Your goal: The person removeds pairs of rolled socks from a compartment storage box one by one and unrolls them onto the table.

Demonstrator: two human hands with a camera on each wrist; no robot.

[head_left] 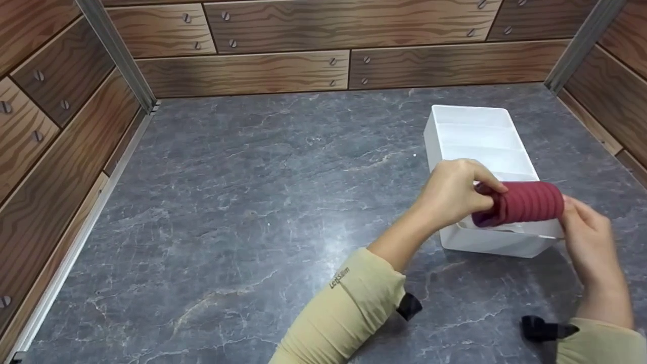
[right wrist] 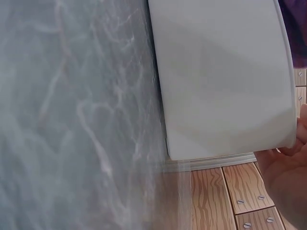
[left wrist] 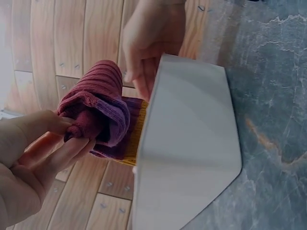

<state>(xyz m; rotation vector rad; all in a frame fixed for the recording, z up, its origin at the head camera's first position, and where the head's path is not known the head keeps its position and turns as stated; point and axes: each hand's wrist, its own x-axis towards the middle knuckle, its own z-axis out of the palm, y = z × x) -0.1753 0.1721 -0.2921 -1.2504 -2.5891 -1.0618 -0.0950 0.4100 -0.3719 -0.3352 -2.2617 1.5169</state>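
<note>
A rolled-up, ribbed maroon knit (head_left: 533,202) with a purple inside lies over the near end of a white plastic box (head_left: 494,244). My left hand (head_left: 455,189) pinches its left end; in the left wrist view the thumb and fingers (left wrist: 79,148) hold the maroon core of the roll (left wrist: 93,120). Below the roll, a purple and mustard striped knit (left wrist: 136,129) shows behind the box wall (left wrist: 192,134). My right hand (head_left: 589,235) is at the box's near right corner, beside the roll's right end. Its fingertips are partly hidden, and I cannot tell whether they grip the rim.
The white box has partitions (head_left: 480,136) across its far part. It stands on the right of a grey marbled tabletop (head_left: 227,192). Wood-patterned panels (head_left: 303,30) enclose the table at the back and both sides, with metal posts (head_left: 121,55) at the rear corners.
</note>
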